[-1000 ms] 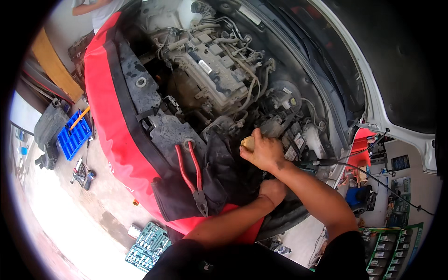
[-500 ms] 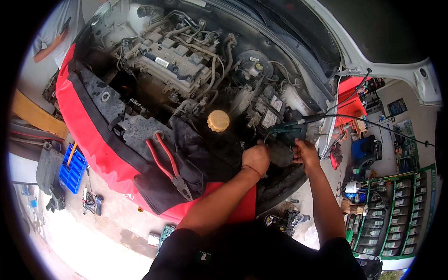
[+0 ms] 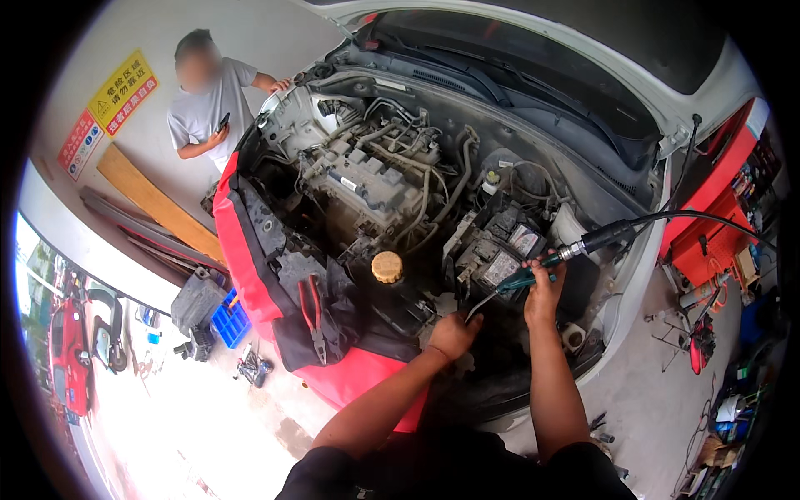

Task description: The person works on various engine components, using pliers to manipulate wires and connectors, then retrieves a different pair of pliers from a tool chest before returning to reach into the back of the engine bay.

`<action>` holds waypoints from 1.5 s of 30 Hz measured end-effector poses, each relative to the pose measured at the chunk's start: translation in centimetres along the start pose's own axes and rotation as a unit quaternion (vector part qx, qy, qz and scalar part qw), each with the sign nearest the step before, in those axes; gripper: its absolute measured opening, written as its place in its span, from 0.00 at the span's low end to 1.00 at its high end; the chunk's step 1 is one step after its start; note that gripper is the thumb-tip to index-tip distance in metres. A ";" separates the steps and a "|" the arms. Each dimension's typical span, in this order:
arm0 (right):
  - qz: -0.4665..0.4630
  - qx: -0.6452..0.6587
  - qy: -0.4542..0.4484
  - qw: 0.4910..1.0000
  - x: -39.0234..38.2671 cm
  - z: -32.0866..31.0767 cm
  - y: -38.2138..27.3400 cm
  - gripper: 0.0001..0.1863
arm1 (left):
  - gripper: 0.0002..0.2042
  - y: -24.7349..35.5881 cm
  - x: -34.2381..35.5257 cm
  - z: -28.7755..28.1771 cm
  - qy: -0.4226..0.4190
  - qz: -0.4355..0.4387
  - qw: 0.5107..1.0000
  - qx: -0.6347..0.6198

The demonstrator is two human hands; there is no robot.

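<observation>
Right hand [image 3: 542,293] grips slanting teal hose gun [image 3: 517,280], nozzle [image 3: 482,305] pointing lower left

Up and left of the fingers [image 3: 469,325], a plain pale-grey wall [image 3: 275,37] bears a yellow-and-red rectangular sign [image 3: 121,93]; a long tan wooden board [image 3: 162,204] slants beneath. Far left, bright light whitens the pale smooth floor [image 3: 221,417]. Rightward, a red boxy workshop unit [image 3: 687,257] stands.

Lwr-L floor [image 3: 192,417] overexp'd; pic corners blk; edges warped.
</observation>
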State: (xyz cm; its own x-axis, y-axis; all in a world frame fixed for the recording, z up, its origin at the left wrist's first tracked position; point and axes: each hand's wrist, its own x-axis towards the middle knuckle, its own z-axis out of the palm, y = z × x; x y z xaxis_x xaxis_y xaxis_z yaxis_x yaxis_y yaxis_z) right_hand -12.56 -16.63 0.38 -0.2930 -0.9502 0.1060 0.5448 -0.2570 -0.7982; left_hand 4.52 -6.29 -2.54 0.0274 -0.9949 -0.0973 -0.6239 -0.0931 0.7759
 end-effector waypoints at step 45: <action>0.162 -0.584 -0.320 0.728 -0.4 4.9 -9.0 0.25 | 0.09 -0.5 2.5 4.5 0.023 0.095 0.986 0.138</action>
State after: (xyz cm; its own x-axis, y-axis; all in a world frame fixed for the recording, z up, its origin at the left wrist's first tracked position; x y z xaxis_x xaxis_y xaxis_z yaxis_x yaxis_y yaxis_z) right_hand -13.49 -14.79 10.48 0.3326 -0.9110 -0.2437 -0.6460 -0.0319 -0.7626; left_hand 1.41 -8.58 -5.95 -0.0786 -0.9947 0.0663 -0.8102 0.1025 0.5771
